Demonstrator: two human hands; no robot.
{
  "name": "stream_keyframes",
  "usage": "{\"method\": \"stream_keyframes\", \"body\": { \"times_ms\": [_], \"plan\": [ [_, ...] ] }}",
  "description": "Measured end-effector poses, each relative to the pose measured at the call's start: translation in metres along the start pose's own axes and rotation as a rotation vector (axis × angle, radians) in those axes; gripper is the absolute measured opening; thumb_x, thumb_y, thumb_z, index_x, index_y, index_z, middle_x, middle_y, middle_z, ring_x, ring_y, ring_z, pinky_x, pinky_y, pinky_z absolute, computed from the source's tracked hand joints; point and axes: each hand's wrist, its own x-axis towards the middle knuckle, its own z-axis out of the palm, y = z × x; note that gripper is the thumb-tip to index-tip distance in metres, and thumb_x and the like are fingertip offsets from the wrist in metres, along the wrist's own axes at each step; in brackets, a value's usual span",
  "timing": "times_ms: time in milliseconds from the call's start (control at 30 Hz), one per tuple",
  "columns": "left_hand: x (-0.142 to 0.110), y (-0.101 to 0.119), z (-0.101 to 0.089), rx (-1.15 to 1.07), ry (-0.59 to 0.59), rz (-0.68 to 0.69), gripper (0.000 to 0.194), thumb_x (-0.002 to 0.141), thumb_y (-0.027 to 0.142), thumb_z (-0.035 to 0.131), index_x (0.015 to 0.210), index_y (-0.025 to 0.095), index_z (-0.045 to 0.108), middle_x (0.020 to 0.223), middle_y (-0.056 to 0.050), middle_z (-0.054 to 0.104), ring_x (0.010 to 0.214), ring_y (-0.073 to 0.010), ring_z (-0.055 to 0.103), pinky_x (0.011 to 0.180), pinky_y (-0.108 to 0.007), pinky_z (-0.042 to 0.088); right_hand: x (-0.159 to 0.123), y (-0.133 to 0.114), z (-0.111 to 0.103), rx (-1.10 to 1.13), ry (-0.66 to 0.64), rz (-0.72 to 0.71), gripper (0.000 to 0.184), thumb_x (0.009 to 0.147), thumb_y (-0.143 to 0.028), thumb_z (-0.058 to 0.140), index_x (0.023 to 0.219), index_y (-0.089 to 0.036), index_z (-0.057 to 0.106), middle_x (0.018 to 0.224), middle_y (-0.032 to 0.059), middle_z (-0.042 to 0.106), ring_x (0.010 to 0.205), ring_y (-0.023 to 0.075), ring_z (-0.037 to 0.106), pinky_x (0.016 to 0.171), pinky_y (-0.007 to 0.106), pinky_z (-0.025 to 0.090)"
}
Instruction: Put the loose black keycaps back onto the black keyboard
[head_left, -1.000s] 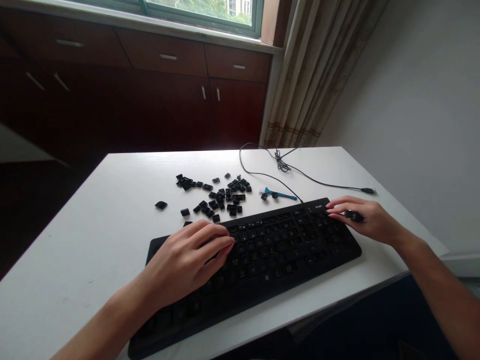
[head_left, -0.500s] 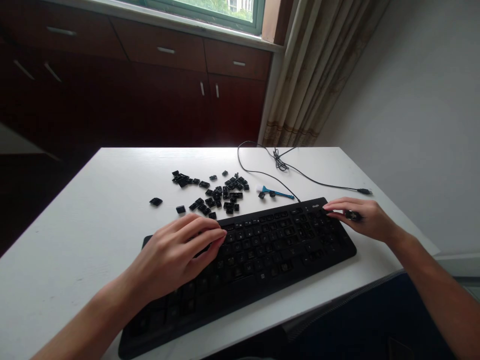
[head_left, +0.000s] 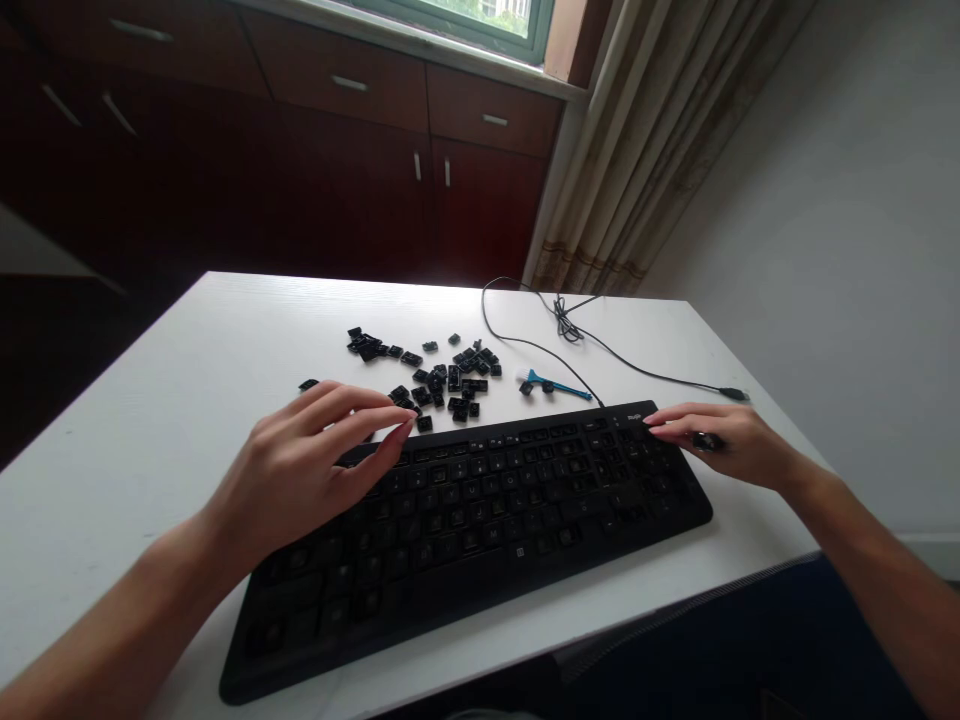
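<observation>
A black keyboard (head_left: 480, 520) lies slanted across the white table (head_left: 187, 380), with most keycaps off. My left hand (head_left: 307, 465) hovers over the keyboard's upper left part, fingers stretched out and apart, holding nothing. At the keyboard's right end my right hand (head_left: 724, 440) rests with its fingers closed round a small black object, probably a keycap (head_left: 706, 440). A heap of loose black keycaps (head_left: 442, 380) lies on the table just behind the keyboard.
A blue keycap puller (head_left: 555, 387) lies behind the keyboard. The keyboard's black cable (head_left: 600, 345) loops toward the table's far right, ending in a plug (head_left: 736, 393). Dark wooden cabinets, a window and a curtain stand behind; a grey wall is on the right.
My left hand has risen and drawn back to the left, from the middle keys toward the keyboard's upper left. My right hand has barely moved. The view shifted slightly.
</observation>
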Motion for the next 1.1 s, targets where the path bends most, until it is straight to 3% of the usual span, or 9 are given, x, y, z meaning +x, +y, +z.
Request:
{"method": "stream_keyframes", "body": {
  "times_ms": [200, 267, 333, 433, 500, 667, 833, 967, 1100],
  "plan": [
    [-0.001, -0.001, 0.002, 0.005, -0.009, 0.0, 0.027, 0.081, 0.013, 0.074, 0.105, 0.024, 0.069, 0.097, -0.002, 0.071, 0.085, -0.0175, 0.066, 0.073, -0.031, 0.056, 0.012, -0.013, -0.009, 0.032, -0.029, 0.082, 0.02, 0.087, -0.018, 0.069, 0.103, -0.027, 0.075, 0.12, 0.0065, 0.069, 0.096, 0.0214, 0.07, 0.081, 0.034, 0.059],
    [-0.001, -0.001, 0.002, 0.009, -0.005, 0.0, 0.026, 0.081, 0.014, 0.073, 0.105, 0.024, 0.069, 0.096, -0.002, 0.071, 0.084, -0.0176, 0.066, 0.073, -0.031, 0.056, 0.015, -0.02, -0.011, 0.06, 0.03, 0.139, 0.013, 0.085, -0.02, 0.071, 0.097, -0.025, 0.074, 0.114, 0.007, 0.069, 0.087, 0.0202, 0.069, 0.074, 0.034, 0.057],
    [-0.001, -0.001, 0.001, 0.012, -0.006, 0.002, 0.026, 0.081, 0.014, 0.073, 0.105, 0.025, 0.07, 0.097, -0.002, 0.071, 0.084, -0.0176, 0.066, 0.072, -0.031, 0.056, 0.018, -0.028, -0.01, 0.183, 0.213, 0.211, 0.003, 0.086, -0.022, 0.071, 0.084, -0.023, 0.069, 0.096, 0.006, 0.069, 0.077, 0.0181, 0.065, 0.066, 0.033, 0.053],
    [-0.001, -0.001, 0.001, 0.012, 0.004, 0.013, 0.027, 0.081, 0.014, 0.074, 0.106, 0.024, 0.07, 0.097, -0.002, 0.071, 0.084, -0.0173, 0.065, 0.071, -0.031, 0.057, 0.027, -0.04, -0.001, 0.578, 0.609, 0.222, 0.028, 0.091, -0.028, 0.066, 0.066, -0.022, 0.053, 0.059, -0.001, 0.051, 0.053, 0.0135, 0.048, 0.047, 0.029, 0.039],
    [-0.001, -0.002, 0.002, 0.01, 0.003, 0.012, 0.027, 0.081, 0.013, 0.074, 0.105, 0.024, 0.07, 0.097, -0.002, 0.071, 0.085, -0.0171, 0.066, 0.072, -0.031, 0.057, 0.037, -0.048, 0.005, 0.773, 0.768, 0.178, 0.039, 0.094, -0.033, 0.06, 0.06, -0.023, 0.043, 0.049, -0.0047, 0.033, 0.042, 0.0113, 0.033, 0.039, 0.028, 0.026],
    [-0.002, -0.002, 0.003, 0.003, -0.011, 0.009, 0.026, 0.082, 0.013, 0.073, 0.105, 0.023, 0.069, 0.097, -0.002, 0.071, 0.084, -0.0167, 0.066, 0.071, -0.03, 0.057, 0.064, -0.071, -0.003, 0.883, 0.776, 0.195, 0.049, 0.094, -0.023, 0.059, 0.052, -0.021, 0.034, 0.043, -0.0058, 0.022, 0.036, 0.0083, 0.022, 0.037, 0.031, 0.015],
    [0.0, -0.001, 0.004, -0.028, -0.016, 0.025, 0.027, 0.082, 0.011, 0.072, 0.106, 0.021, 0.069, 0.097, -0.003, 0.071, 0.084, -0.0166, 0.065, 0.07, -0.031, 0.057, 0.069, -0.082, -0.009, 0.889, 1.002, 0.139, 0.051, 0.092, -0.03, 0.06, 0.053, -0.021, 0.029, 0.047, -0.005, 0.013, 0.038, 0.008, 0.014, 0.036, 0.032, 0.009],
    [0.001, 0.001, 0.003, -0.026, -0.031, 0.027, 0.027, 0.082, 0.011, 0.072, 0.106, 0.021, 0.069, 0.098, -0.004, 0.071, 0.084, -0.0171, 0.065, 0.07, -0.031, 0.057, 0.069, -0.067, 0.018, 0.932, 0.789, 0.236, 0.048, 0.089, -0.027, 0.066, 0.052, -0.023, 0.036, 0.044, -0.0063, 0.023, 0.036, 0.0084, 0.022, 0.035, 0.03, 0.014],
    [0.0, 0.001, 0.003, -0.033, -0.042, 0.025, 0.028, 0.082, 0.011, 0.072, 0.107, 0.021, 0.069, 0.098, -0.003, 0.071, 0.083, -0.0169, 0.065, 0.07, -0.03, 0.057, 0.069, -0.063, 0.013, 0.948, 0.83, 0.23, 0.049, 0.094, -0.023, 0.057, 0.049, -0.022, 0.038, 0.042, -0.0059, 0.022, 0.035, 0.0084, 0.019, 0.037, 0.031, 0.012]
  ]
}}
